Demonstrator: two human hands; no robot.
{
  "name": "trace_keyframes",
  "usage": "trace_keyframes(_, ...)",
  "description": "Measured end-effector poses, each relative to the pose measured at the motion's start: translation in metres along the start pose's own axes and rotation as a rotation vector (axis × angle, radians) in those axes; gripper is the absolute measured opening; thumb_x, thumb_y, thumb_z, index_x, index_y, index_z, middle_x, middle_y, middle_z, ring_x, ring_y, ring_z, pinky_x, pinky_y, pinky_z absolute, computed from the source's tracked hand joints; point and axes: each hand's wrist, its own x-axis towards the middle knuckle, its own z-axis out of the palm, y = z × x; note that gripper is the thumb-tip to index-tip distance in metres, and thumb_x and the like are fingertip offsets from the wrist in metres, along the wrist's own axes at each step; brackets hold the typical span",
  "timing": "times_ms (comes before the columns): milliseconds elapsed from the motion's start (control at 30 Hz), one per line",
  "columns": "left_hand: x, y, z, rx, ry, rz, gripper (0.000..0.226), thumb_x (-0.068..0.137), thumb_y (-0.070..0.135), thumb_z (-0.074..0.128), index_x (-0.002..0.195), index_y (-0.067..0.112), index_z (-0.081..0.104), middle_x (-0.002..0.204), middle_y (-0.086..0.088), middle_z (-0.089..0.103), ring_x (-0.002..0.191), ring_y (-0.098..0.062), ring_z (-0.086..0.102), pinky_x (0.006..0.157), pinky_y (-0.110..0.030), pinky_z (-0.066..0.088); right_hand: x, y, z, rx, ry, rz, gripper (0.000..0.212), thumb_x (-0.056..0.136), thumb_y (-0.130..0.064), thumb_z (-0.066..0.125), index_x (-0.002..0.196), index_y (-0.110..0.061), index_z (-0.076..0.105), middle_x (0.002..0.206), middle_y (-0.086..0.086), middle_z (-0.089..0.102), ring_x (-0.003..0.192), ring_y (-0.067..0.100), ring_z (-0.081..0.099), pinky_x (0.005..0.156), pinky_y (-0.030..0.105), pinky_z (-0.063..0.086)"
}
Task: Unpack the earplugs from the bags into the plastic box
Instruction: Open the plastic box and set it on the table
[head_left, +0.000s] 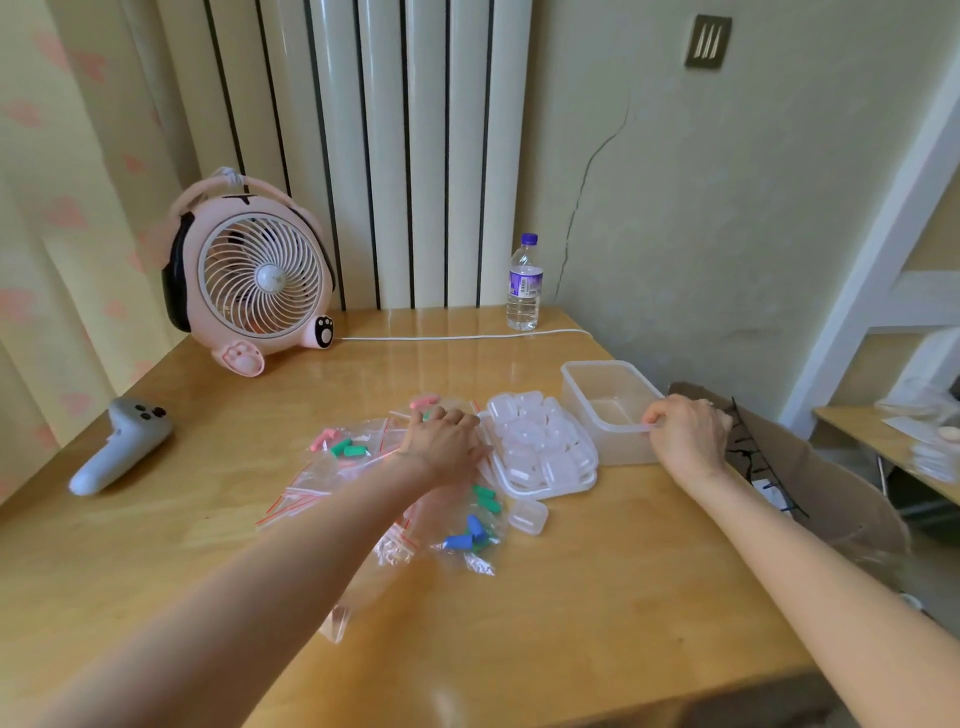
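Observation:
Several clear zip bags (353, 457) with pink, green and blue earplugs (470, 535) lie in a heap at the table's middle. My left hand (444, 447) rests on top of that heap, fingers curled down onto the bags; what it holds is hidden. An empty clear plastic box (608, 400) stands at the right. My right hand (685, 431) grips its near right rim. Between the hands a flat lid (550, 488) carries several small clear cases (535, 431). One small case (527, 517) lies loose in front of it.
A pink desk fan (249, 280) stands at the back left, its white cable (457, 336) running right past a water bottle (524, 283). A grey controller (122, 444) lies near the left edge. A brown bag (810, 467) hangs off the table's right edge.

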Motion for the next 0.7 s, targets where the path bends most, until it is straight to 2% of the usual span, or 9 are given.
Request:
trace_keyframes(67, -0.007, -0.004, 0.0, -0.081, 0.038, 0.006, 0.057, 0.096, 0.053, 0.031, 0.144, 0.022, 0.028, 0.149, -0.005, 0.031, 0.139, -0.028, 0.025, 0.113, -0.048, 0.018, -0.004, -0.006, -0.005, 0.06, 0.075, -0.028, 0.031, 0.074, 0.007, 0.055, 0.082, -0.019, 0.07, 0.107, 0.005, 0.066, 0.109, 0.032, 0.048, 0.098, 0.041, 0.028)
trace_keyframes(167, -0.019, -0.014, 0.0, -0.175, 0.097, -0.018, 0.063, 0.092, 0.057, 0.036, 0.145, 0.025, 0.025, 0.15, -0.006, 0.028, 0.137, -0.027, 0.028, 0.111, -0.048, 0.024, -0.008, -0.029, -0.012, 0.142, 0.137, -0.102, 0.038, 0.072, 0.009, 0.053, 0.093, -0.018, 0.069, 0.111, 0.007, 0.064, 0.11, 0.031, 0.046, 0.094, 0.038, 0.028)
trace_keyframes(333, -0.043, -0.05, -0.003, -0.245, 0.172, -0.102, 0.058, 0.09, 0.054, 0.045, 0.139, 0.024, 0.033, 0.143, -0.004, 0.035, 0.129, -0.024, 0.037, 0.106, -0.044, 0.03, -0.024, -0.085, -0.01, 0.352, 0.009, -0.372, 0.032, 0.076, 0.007, 0.052, 0.094, -0.013, 0.071, 0.104, 0.01, 0.067, 0.104, 0.034, 0.054, 0.093, 0.037, 0.038)
trace_keyframes(467, -0.059, -0.078, 0.002, -0.349, 0.173, -0.206, 0.055, 0.089, 0.051, 0.051, 0.133, 0.021, 0.042, 0.14, -0.005, 0.041, 0.128, -0.024, 0.037, 0.105, -0.041, 0.03, -0.049, -0.125, 0.01, 0.277, -0.201, -0.517, 0.017, 0.087, -0.024, 0.06, 0.101, -0.024, 0.07, 0.107, -0.001, 0.065, 0.108, 0.026, 0.049, 0.094, 0.032, 0.035)
trace_keyframes(533, -0.064, -0.084, 0.006, -0.408, 0.175, -0.228, 0.055, 0.086, 0.05, 0.056, 0.131, 0.021, 0.045, 0.138, -0.005, 0.044, 0.127, -0.024, 0.038, 0.104, -0.04, 0.03, -0.061, -0.142, 0.019, 0.231, -0.3, -0.541, 0.023, 0.085, -0.039, 0.062, 0.104, -0.028, 0.068, 0.113, 0.0, 0.059, 0.115, 0.023, 0.042, 0.097, 0.033, 0.033)
trace_keyframes(600, -0.067, -0.09, 0.008, -0.487, 0.093, -0.159, 0.068, 0.078, 0.057, 0.062, 0.133, 0.021, 0.045, 0.137, -0.003, 0.045, 0.126, -0.022, 0.038, 0.105, -0.037, 0.029, -0.07, -0.155, 0.027, 0.219, -0.372, -0.568, 0.026, 0.085, -0.042, 0.062, 0.107, -0.03, 0.067, 0.116, 0.0, 0.056, 0.12, 0.023, 0.037, 0.101, 0.035, 0.03)
trace_keyframes(667, -0.07, -0.093, 0.008, -0.532, -0.019, -0.046, 0.095, 0.058, 0.077, 0.06, 0.134, 0.022, 0.046, 0.135, 0.003, 0.043, 0.126, -0.016, 0.034, 0.106, -0.032, 0.023, -0.076, -0.164, 0.033, 0.234, -0.42, -0.599, 0.023, 0.087, -0.039, 0.059, 0.109, -0.033, 0.067, 0.118, -0.001, 0.055, 0.121, 0.023, 0.037, 0.103, 0.036, 0.029)
trace_keyframes(700, -0.071, -0.094, 0.009, -0.538, -0.047, -0.015, 0.1, 0.053, 0.08, 0.059, 0.134, 0.023, 0.047, 0.133, 0.006, 0.042, 0.125, -0.014, 0.034, 0.105, -0.03, 0.022, -0.078, -0.167, 0.036, 0.246, -0.43, -0.611, 0.023, 0.089, -0.037, 0.058, 0.111, -0.034, 0.066, 0.119, -0.002, 0.055, 0.12, 0.022, 0.038, 0.103, 0.037, 0.029)
